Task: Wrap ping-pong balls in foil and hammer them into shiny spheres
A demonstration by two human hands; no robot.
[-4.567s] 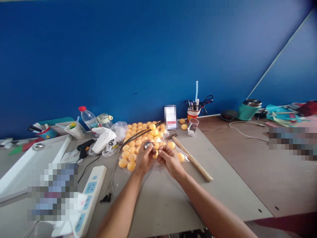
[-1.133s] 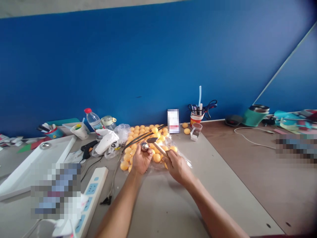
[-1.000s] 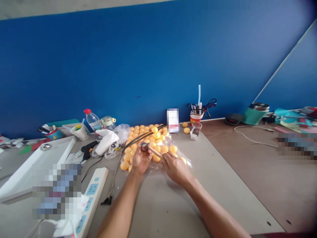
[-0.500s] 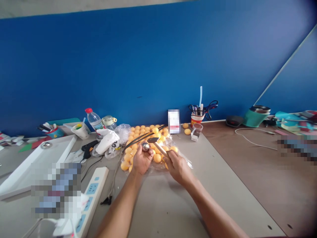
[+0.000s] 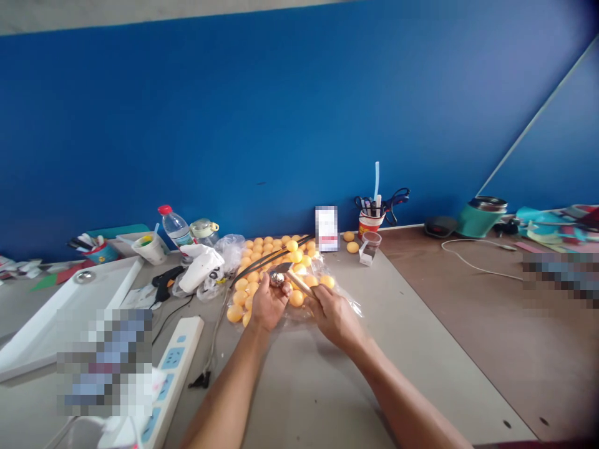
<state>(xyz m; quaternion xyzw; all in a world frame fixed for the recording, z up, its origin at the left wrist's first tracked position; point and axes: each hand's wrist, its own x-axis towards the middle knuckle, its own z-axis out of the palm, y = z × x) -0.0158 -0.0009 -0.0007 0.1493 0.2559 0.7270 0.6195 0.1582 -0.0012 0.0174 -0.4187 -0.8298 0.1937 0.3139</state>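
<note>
My left hand [image 5: 268, 308] is closed around a shiny, crumpled-looking silver ball [image 5: 277, 280], which shows above the fingers and thumb. My right hand [image 5: 334, 313] grips the pale wooden handle of a small hammer [image 5: 301, 283]. Its dark head lies over the top of the silver ball and partly covers it; whether the two touch, I cannot tell. Behind and under both hands spreads a clear plastic bag of orange balls [image 5: 296, 299], with dark strips [image 5: 262, 260] lying across it.
A power strip [image 5: 176, 358], a glue gun [image 5: 166, 282] and a white tray [image 5: 112, 293] are on the left. At the back stand a water bottle [image 5: 176, 228], a propped phone [image 5: 326, 228] and a red cup [image 5: 371, 223] of pens. Farther right is a teal container [image 5: 482, 218].
The hammer head has come down and to the left, from beside the silver ball to over it. My left hand keeps hold of the ball.
</note>
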